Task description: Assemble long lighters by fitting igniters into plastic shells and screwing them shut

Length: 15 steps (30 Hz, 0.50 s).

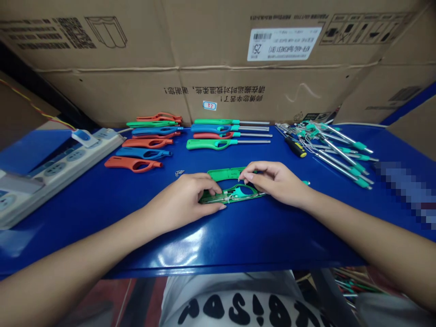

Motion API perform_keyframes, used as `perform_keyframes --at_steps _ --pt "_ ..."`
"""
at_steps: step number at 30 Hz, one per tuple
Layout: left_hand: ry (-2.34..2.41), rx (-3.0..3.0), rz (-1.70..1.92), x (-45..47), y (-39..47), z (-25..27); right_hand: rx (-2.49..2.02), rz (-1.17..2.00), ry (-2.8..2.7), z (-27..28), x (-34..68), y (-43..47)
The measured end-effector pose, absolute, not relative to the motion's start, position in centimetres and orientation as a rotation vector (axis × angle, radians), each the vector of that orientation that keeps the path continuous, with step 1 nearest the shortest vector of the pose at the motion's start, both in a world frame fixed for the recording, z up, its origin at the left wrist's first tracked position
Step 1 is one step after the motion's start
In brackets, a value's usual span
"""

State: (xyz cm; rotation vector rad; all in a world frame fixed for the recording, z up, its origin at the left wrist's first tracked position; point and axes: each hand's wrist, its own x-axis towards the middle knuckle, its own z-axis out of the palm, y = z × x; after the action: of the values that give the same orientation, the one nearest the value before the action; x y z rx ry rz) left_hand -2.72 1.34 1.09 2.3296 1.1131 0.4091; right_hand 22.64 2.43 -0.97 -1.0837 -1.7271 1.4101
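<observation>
In front of me on the blue table lies an open green lighter casing half (221, 197) with a teal trigger piece (238, 192) and thin wires inside. My left hand (192, 193) grips its left end between thumb and fingers. Over its right end my right hand (269, 179) is closed, fingertips bent together; whatever they pinch is hidden. Just behind lies the other green casing half (223, 174), its right end covered by my right hand. A few small screws (179, 172) lie to the left of it.
Empty coloured lighter casings (132, 162) line the back left. Lighters with metal tubes (228, 143) lie at the back centre. A pile of metal tubes with teal parts (340, 152) and a screwdriver (295, 146) are at right. A power strip (64, 165) runs along the left; cardboard (136, 86) stands behind.
</observation>
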Motion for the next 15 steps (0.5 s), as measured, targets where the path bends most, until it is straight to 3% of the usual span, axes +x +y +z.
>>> perform_keyframes --at_steps 8,15 --pt "1.057 2.287 0.446 -2.59 1.21 1.21 -0.805 0.85 -2.255 -1.25 23.02 1.6" --pt "1.056 2.268 0.478 -2.75 1.1 1.0 -0.555 0.638 -2.432 -1.22 23.28 1.57"
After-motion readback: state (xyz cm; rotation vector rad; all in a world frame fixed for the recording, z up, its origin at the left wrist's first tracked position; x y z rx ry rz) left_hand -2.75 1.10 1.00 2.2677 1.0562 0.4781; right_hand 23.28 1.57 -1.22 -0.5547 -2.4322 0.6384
